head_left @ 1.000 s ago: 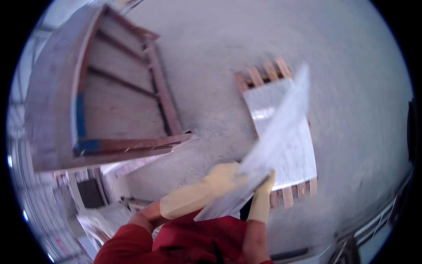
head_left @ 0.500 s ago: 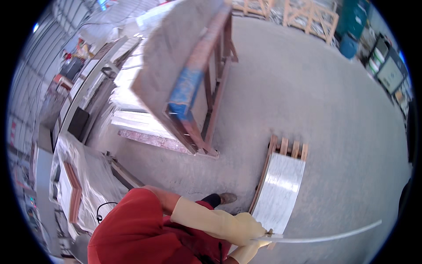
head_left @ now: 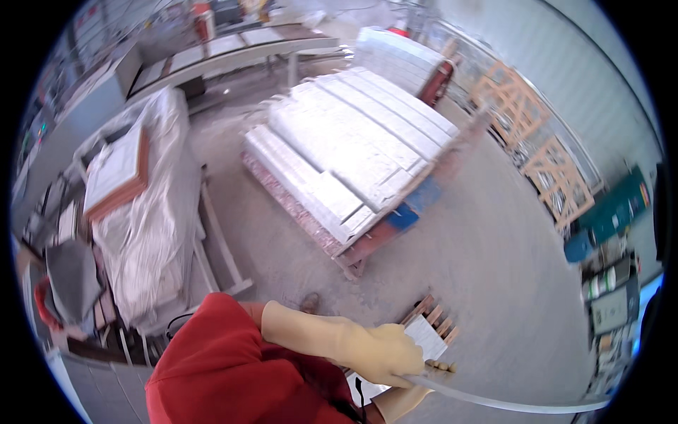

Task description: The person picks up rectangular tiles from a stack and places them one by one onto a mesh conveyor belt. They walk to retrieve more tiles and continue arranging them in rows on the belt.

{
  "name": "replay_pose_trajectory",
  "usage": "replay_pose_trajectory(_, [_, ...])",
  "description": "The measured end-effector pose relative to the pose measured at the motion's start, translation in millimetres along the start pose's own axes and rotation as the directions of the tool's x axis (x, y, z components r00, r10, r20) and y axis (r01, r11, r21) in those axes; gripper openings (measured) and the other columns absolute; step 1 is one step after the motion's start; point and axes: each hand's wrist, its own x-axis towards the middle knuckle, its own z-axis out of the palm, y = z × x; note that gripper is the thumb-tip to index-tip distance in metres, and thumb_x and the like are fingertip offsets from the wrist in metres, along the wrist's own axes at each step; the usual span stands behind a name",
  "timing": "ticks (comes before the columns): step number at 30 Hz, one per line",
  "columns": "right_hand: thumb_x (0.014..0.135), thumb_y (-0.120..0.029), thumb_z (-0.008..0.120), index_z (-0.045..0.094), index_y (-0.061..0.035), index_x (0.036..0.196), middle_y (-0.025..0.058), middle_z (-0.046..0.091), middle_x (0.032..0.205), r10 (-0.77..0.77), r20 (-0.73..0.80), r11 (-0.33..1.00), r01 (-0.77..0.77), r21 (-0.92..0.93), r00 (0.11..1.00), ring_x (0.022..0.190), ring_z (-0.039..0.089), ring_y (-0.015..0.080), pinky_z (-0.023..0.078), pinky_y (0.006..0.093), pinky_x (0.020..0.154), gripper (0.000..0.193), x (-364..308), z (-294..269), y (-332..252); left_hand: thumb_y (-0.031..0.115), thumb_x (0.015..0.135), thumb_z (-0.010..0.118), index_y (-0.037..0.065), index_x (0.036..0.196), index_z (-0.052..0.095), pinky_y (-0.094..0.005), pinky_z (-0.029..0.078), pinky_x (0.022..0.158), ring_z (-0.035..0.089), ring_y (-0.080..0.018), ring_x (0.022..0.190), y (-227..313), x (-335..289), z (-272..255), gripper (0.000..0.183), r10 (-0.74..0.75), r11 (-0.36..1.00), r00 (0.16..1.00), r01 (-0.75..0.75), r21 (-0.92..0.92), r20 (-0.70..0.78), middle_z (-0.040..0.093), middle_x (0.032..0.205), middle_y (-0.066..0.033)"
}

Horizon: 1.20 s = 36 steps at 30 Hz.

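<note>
I wear long yellow rubber gloves. My left hand (head_left: 392, 353) is closed on the near end of a thin pale slab (head_left: 508, 405), seen almost edge-on and reaching off to the right. My right hand (head_left: 404, 403) is lower, against the same end of the slab; its fingers are mostly hidden. Brown-stained glove fingertips stick out past the slab's edge, and I cannot tell which hand they belong to. Behind my gloves, a low wooden pallet (head_left: 443, 327) on the floor carries a shiny white slab (head_left: 426, 339), partly covered by my arms.
Ahead, a slanted rack bears a stack of long white slabs (head_left: 360, 134). At left, a plastic-wrapped stack (head_left: 152, 247) has brown-edged panels (head_left: 116, 173) on top. Wooden crates (head_left: 558, 180) and a green drum (head_left: 621, 208) line the right wall.
My view has swung left, so the rack and the wrapped stack sit further right. The pallet now shows lower, more hidden by my gloves. Both hands stay at the thin slab.
</note>
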Motion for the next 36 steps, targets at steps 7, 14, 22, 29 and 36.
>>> replay_pose_trajectory(7, [0.104, -0.069, 0.05, 0.04, -0.0109, 0.164, 0.0125, 0.04, 0.167, -0.219, 0.264, 0.973, 0.229, -0.007, 0.939, 0.149, 0.044, 0.0352, 0.038, 0.0554, 0.123, 0.085, -68.9, 91.7, -61.8, 0.039, 0.099, 0.064, 0.008, 0.092, 0.074, -0.0528, 0.056, 0.071, 0.073, -0.0407, 0.09, -8.0, -115.4, -31.0, 0.033, -0.129, 0.99, 0.954, 0.138, 0.017, -0.272, 0.073, 0.09, -0.0156])
replay_pose_trajectory(14, [0.104, -0.07, 0.051, 0.04, -0.0115, 0.164, 0.0114, 0.04, 0.167, -0.306, 0.43, 0.952, 0.258, 0.166, 0.85, 0.148, 0.045, 0.0352, 0.039, 0.0571, 0.122, 0.085, -156.4, 240.1, -72.4, 0.029, 0.097, 0.073, 0.011, 0.09, 0.069, -0.0447, 0.048, 0.059, 0.067, -0.0288, 0.074, -71.7, -244.0, -65.8, 0.02, 0.086, 0.99, 0.622, 0.037, 0.139, -0.778, 0.067, 0.079, -0.0035])
replay_pose_trajectory(22, [0.105, -0.065, 0.05, 0.039, -0.0132, 0.161, 0.0108, 0.039, 0.164, -0.278, 0.636, 0.958, 0.164, 0.233, 0.72, 0.148, 0.04, 0.0332, 0.038, 0.0581, 0.12, 0.077, -237.7, 386.1, -42.1, 0.012, 0.087, 0.086, 0.006, 0.098, 0.074, -0.0412, 0.051, 0.059, 0.071, -0.0287, 0.074, -132.9, -382.2, -119.9, 0.018, 0.138, 0.986, 0.378, 0.034, 0.163, -0.915, 0.071, 0.084, -0.0063])
replay_pose_trajectory(29, [0.1, -0.033, 0.063, 0.057, -0.0129, 0.1, 0.0071, 0.05, 0.063, -0.12, 0.669, 0.983, -0.008, 0.185, 0.734, 0.051, 0.044, 0.0233, 0.047, 0.0431, 0.051, 0.021, -310.6, 500.9, -3.0, 0.024, 0.091, 0.08, 0.008, 0.097, 0.072, -0.0442, 0.051, 0.06, 0.068, -0.0324, 0.075, -158.3, -437.4, -138.4, 0.019, -0.036, 0.953, 0.342, 0.295, 0.071, -0.939, 0.067, 0.082, -0.0086])
replay_pose_trajectory(36, [0.097, -0.026, 0.066, 0.061, -0.0167, 0.094, 0.0049, 0.049, 0.059, 0.109, 0.828, 0.973, -0.229, 0.024, 0.551, 0.051, 0.044, 0.0227, 0.043, 0.0403, 0.05, 0.011, -239.2, 637.3, 84.3, 0.034, 0.095, 0.072, 0.006, 0.089, 0.066, -0.0473, 0.049, 0.06, 0.068, -0.035, 0.077, -223.7, -464.1, -177.5, 0.029, -0.218, 0.905, 0.334, 0.42, -0.063, -0.917, 0.066, 0.083, -0.0106])
